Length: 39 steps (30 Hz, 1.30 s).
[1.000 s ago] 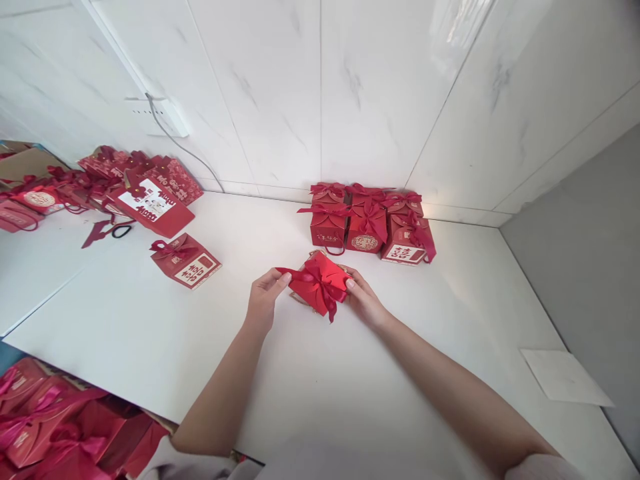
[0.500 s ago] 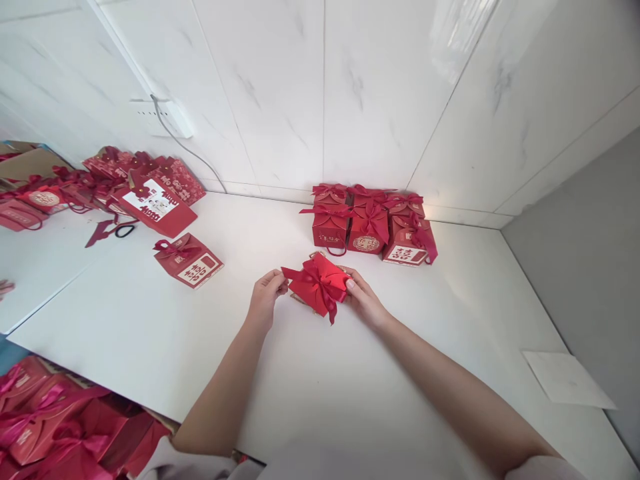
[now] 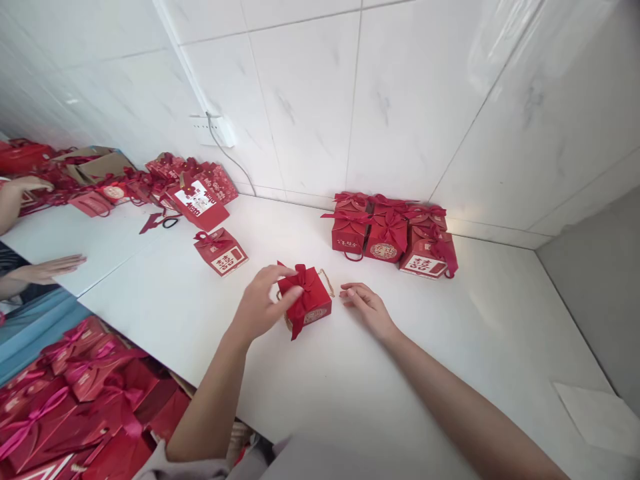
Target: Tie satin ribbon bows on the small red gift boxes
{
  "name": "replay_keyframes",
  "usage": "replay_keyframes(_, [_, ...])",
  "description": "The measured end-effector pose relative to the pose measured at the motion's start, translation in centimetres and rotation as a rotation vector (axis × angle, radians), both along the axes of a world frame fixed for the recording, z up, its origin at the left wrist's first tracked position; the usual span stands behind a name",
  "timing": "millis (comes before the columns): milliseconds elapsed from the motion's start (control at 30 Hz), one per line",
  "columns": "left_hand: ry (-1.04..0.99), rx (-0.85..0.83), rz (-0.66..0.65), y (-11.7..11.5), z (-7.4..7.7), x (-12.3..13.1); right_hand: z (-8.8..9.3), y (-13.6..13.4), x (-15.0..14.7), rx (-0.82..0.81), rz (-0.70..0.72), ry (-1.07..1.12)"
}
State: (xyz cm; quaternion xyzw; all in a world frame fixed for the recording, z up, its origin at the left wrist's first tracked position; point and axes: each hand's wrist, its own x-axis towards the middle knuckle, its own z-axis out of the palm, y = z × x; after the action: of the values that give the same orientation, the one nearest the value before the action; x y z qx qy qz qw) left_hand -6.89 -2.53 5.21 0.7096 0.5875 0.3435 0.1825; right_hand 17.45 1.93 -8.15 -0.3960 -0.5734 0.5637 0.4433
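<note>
The place appears to be a small gift-box workroom. Indicators: ribboned boxes (image 3: 385,233) grouped along the back edge of a white table (image 3: 310,380); massed boxes (image 3: 55,433) below its left front edge; a co-worker's hand (image 3: 53,268) at its left end.

The left forearm (image 3: 213,400), bare, rises from the bottom edge and leans right, its wrist (image 3: 239,337) lifted. The left hand (image 3: 259,305) is turned with its back up, the fingers (image 3: 275,272) reaching right and the thumb (image 3: 291,300) spread well below them; whether it grips is unclear. The right forearm (image 3: 457,393), also bare, slants in from the lower right corner and looks the longer of the two. The right hand (image 3: 373,310) points left, lower fingers loosely curled, thumb lying close alongside. The two hands are apart, facing one another.
</note>
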Motion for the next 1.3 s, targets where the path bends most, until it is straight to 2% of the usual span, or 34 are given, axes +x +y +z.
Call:
replay_keyframes(100, [0.201, -0.109, -0.153, 0.7, -0.6, 1.3, -0.1, 0.0, 0.2, 0.006, -0.002, -0.024])
replay_keyframes(167, [0.255, -0.147, -0.168, 0.8, -1.1, 1.8, 0.0, -0.1, 0.3, 0.016, -0.001, -0.042])
replay_keyframes(233, [0.292, -0.162, -0.159, 0.0, -1.5, 2.1, 0.1, -0.2, 0.4, 0.024, -0.002, -0.053])
replay_keyframes(300, [0.313, -0.167, -0.154, -1.9, -1.9, 2.4, 0.2, -0.4, 0.4, 0.023, -0.001, -0.058])
replay_keyframes(400, [0.291, -0.19, -0.106, -6.4, -2.2, 3.3, 0.0, -0.5, 0.6, 0.01, 0.008, -0.063])
replay_keyframes(500, [0.261, -0.221, 0.095, -10.8, -2.3, 3.9, -0.3, -0.7, 0.9, -0.016, 0.018, -0.076])
replay_keyframes(567, [0.195, -0.264, 0.171, -13.1, -2.0, 3.5, -0.6, -0.8, 1.1, -0.038, 0.021, -0.086])
replay_keyframes(667, [-0.029, -0.381, 0.282, -15.5, -0.9, 0.7, -0.9, -0.9, 1.4, -0.065, 0.027, -0.095])
replay_keyframes(767, [-0.255, -0.451, 0.531, -17.6, 0.9, -4.2, -1.2, -1.0, 1.7, -0.094, 0.023, -0.116])
replay_keyframes(800, [-0.241, -0.455, 0.666, -18.5, 1.6, -6.0, -1.2, -1.0, 1.8, -0.101, 0.022, -0.126])
replay_keyframes(867, [-0.049, -0.425, 1.01, -20.4, 2.9, -9.8, -1.4, -1.1, 1.9, -0.11, 0.022, -0.146])
replay_keyframes(933, [0.221, -0.515, 1.386, -22.8, 3.7, -13.3, -1.5, -1.1, 2.1, -0.117, 0.019, -0.159])
replay_keyframes(967, [0.271, -0.584, 1.507, -24.1, 3.8, -14.7, -1.5, -1.1, 2.2, -0.122, 0.02, -0.162])
replay_keyframes(1067, [0.431, -0.628, 1.79, -27.8, 2.8, -18.0, -1.6, -1.2, 2.4, -0.13, 0.023, -0.165])
replay_keyframes(1133, [0.435, -0.699, 1.887, -29.4, 1.3, -19.3, -1.7, -1.2, 2.5, -0.134, 0.026, -0.17])
replay_keyframes(1200, [0.346, -0.829, 1.834, -29.9, -0.4, -20.4, -1.7, -1.2, 2.6, -0.137, 0.025, -0.183])
replay_keyframes(1267, [0.26, -0.911, 1.753, -29.3, -2.2, -21.4, -1.7, -1.2, 2.6, -0.134, 0.027, -0.195])
replay_keyframes(1300, [0.25, -0.917, 1.754, -28.8, -3.1, -21.8, -1.7, -1.2, 2.6, -0.13, 0.028, -0.2])
